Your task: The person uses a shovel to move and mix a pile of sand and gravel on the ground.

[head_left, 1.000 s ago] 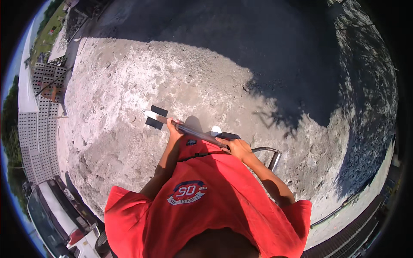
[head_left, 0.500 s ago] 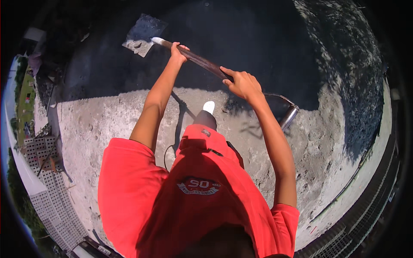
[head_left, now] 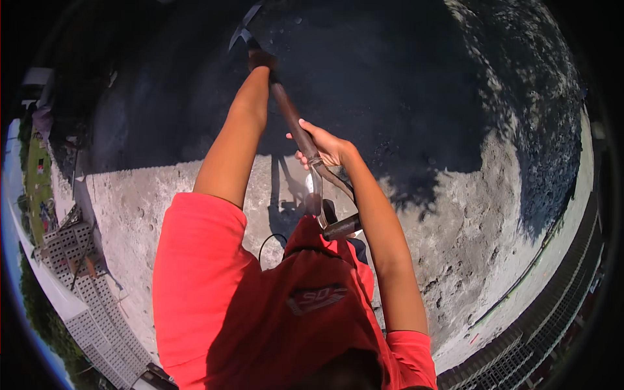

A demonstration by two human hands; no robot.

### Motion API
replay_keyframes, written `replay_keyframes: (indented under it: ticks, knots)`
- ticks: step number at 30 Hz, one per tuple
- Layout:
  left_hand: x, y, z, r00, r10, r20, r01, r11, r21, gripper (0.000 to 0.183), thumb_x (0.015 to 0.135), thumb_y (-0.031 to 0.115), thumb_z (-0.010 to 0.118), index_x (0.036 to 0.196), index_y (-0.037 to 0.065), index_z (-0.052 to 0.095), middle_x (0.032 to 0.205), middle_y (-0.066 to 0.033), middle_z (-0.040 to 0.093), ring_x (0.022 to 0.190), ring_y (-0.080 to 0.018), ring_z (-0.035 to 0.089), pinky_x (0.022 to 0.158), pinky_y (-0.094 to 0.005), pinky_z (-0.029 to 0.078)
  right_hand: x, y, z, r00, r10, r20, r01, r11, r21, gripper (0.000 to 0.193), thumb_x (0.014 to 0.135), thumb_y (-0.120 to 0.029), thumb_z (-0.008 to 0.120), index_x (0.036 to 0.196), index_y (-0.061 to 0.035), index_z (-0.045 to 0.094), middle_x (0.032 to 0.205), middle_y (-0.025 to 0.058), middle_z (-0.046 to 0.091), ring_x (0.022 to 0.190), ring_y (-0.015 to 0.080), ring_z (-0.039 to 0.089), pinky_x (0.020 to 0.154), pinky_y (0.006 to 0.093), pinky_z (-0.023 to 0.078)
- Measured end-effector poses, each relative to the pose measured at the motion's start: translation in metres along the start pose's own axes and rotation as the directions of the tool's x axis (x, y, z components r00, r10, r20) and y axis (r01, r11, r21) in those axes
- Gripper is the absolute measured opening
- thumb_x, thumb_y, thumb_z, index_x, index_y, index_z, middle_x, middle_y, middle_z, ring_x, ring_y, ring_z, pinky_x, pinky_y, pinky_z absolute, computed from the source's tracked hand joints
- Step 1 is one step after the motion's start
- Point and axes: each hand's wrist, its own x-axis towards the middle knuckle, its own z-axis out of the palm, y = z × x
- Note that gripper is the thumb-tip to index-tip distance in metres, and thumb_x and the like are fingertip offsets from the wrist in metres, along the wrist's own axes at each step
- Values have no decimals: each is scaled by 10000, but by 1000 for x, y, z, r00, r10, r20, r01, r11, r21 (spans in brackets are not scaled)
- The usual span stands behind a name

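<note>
A shovel [head_left: 290,110] with a brown shaft runs from the far middle back toward my body. My left hand [head_left: 261,60], in dark shade, is closed round the shaft close to the blade. Lower down, my right hand [head_left: 323,146] wraps the shaft just above its metal fork, thumb lying along it. The fork ends in a cross grip [head_left: 341,227] in front of my shirt. At the far end the metal blade [head_left: 244,31] is tilted and shows nearly edge-on; I cannot tell whether anything lies on it.
Rough grey ground [head_left: 455,234] lies sunlit around me, with deep shadow over the far part. Perforated light blocks [head_left: 107,318] are stacked at the left. Along the right edge run a pale wall [head_left: 552,250] and dark ribbed sheeting [head_left: 520,348].
The shovel has swung farther forward and turned, its grip end coming in toward my body. Its blade, flat with grey material before, is now tilted edge-on. Both hands still hold the shaft.
</note>
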Motion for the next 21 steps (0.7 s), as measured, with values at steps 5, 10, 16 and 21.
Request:
replay_keyframes:
  ticks: [5, 10, 16, 21]
  knots:
    - [-58, -142, 33, 860, -505, -69, 316, 635, -705, 727, 667, 249, 582, 1249, -81, 296, 1169, -237, 487, 1004, -272, 554, 821, -325, 452, -14, 15, 13, 976, 119, -181, -206, 764, -612, 585, 838, -557, 424, 1164, -74, 377, 663, 98, 510, 524, 178, 538, 466, 336, 489]
    - [-259, -55, 163, 860, -391, 329, 24, -613, -790, 190, 655, 46, 530, 806, 36, 414, 634, -108, 463, 527, -224, 502, 515, -378, 459, -98, 48, -87, 923, 196, -331, -373, 242, -896, 483, 757, -454, 595, 940, -9, 556, 619, 64, 535, 510, 166, 533, 433, 290, 427]
    - [-542, -35, 342, 501, -550, 669, -252, -832, -495, 181, 684, 216, 539, 589, 128, 413, 450, -12, 376, 390, -194, 382, 434, -324, 389, -123, 155, -140, 757, 620, -207, -331, 91, -939, 208, 682, -215, 650, 729, -27, 574, 563, 36, 524, 439, 118, 484, 397, 268, 386]
    - [-693, 5, 351, 449, -629, 634, -726, -671, -152, 152, 737, 155, 490, 608, 135, 411, 455, 1, 375, 362, -128, 385, 364, -290, 402, -111, 239, -102, 603, 766, -221, -43, -245, -969, 225, 682, -186, 620, 810, -13, 557, 571, 44, 522, 422, 141, 480, 384, 268, 379]
